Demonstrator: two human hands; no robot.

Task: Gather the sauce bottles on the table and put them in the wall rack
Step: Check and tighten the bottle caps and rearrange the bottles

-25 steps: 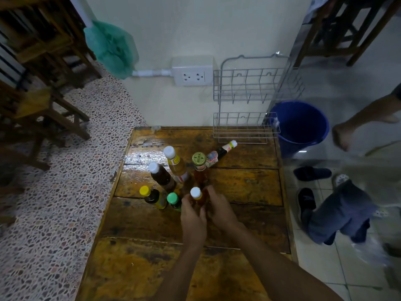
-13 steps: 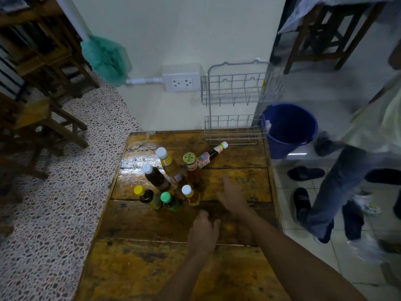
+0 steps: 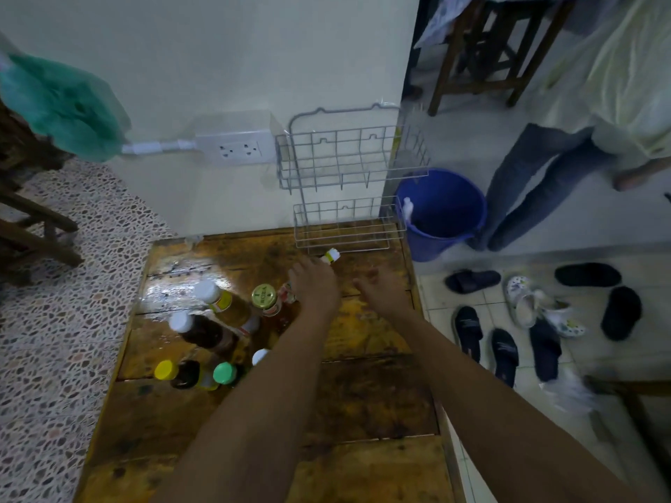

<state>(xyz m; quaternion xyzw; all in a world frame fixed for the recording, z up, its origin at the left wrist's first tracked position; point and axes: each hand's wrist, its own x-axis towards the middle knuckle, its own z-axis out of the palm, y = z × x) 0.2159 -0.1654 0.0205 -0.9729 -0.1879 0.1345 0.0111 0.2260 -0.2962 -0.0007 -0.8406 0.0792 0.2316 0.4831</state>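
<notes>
Left fingers (image 3: 308,275) around lying bottle (image 3: 331,256); right fingers (image 3: 366,281) loose; "ROZA" lid (image 3: 264,296).

Two bare forearms enter from the bottom of the frame. The left hand (image 3: 315,285) and right hand (image 3: 381,289) wear no gloves.

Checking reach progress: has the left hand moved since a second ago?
Yes. The left hand has gone forward from the near bottles to the lying bottle, toward the wall rack.
</notes>
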